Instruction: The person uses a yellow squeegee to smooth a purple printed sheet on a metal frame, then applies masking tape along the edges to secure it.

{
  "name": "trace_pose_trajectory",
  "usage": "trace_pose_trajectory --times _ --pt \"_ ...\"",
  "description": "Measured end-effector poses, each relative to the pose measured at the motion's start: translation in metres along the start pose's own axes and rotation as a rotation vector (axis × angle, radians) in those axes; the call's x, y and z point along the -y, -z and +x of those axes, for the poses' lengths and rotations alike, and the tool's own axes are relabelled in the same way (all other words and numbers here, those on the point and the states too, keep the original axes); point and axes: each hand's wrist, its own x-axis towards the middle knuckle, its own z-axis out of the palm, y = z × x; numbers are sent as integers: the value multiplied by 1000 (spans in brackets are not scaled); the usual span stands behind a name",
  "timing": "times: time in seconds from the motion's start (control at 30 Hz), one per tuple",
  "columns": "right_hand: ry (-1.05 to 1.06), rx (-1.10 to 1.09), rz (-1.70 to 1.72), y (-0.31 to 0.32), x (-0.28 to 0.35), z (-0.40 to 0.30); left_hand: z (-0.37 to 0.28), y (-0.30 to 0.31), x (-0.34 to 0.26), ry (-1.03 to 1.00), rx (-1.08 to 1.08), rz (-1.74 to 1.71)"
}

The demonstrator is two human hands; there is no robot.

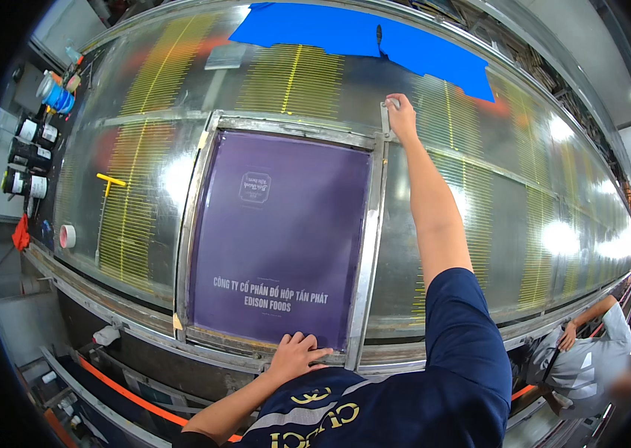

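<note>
A screen-printing screen with purple mesh [287,235] lies before me, with two pale areas of stencilled lettering in it. Its metal frame [368,241] sits across the long glass-topped table [405,252]. My left hand [296,355] rests at the near edge of the frame, right of its middle, fingers spread over the rim. At the far right corner my right hand [402,115] curls around a small pale piece [395,103], partly hidden by the fingers. A flat metal bracket [385,120] stands beside that hand at the frame's corner.
Blue sheet [360,36] covers part of the far edge, with a dark narrow tool [379,36] on it. On the left are a yellow-handled tool [108,187], a tape roll [67,236] and black containers [24,183]. A person in grey [578,358] stands at right.
</note>
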Motion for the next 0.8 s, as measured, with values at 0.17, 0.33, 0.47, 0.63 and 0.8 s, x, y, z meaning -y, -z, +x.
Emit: trace_pose_trajectory --times 0.17,0.33,0.47,0.63,0.8 --pt "47 -47 -80 5 46 -28 -3 -7 -2 31 -11 -19" --pt "-24 -172 36 7 -6 14 -1 -3 4 16 6 -46" --pt "-52 -112 99 -3 10 33 0 -4 1 40 -1 -51" --pt "-75 -92 58 3 8 26 -1 -8 2 35 -1 -51" --pt "-210 -71 165 2 -29 22 -1 -6 5 24 28 -36"
